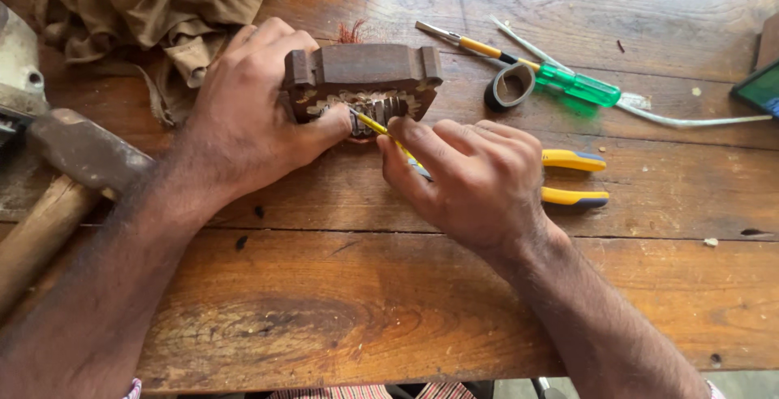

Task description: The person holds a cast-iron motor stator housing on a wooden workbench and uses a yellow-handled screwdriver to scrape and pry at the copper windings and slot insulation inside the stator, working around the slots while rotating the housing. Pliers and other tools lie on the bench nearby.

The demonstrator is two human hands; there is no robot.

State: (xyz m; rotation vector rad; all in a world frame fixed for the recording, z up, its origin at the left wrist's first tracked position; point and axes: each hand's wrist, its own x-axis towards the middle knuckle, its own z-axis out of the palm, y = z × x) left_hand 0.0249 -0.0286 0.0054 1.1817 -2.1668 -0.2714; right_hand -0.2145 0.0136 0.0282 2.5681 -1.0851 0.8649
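The near edge of the desk (341,350) is bare wood, so both arms have room to slide there. The right hand (475,180) is closed around a thin yellow tool (381,129). Its tip pokes into the brown metal block (361,82), which sits just past the middle of the desk, toward 12 o'clock. The left hand (251,115) wraps around the block, and its thumb lies right beside the tip. If the tool slips, I think it could jab that thumb.

At 3 o'clock from the right hand, yellow-handled pliers (572,178) lie close. At 9 o'clock sits a hammer (65,172). Farther away lie a tape roll (510,86), a green screwdriver (568,82) and a brown cloth (162,1).
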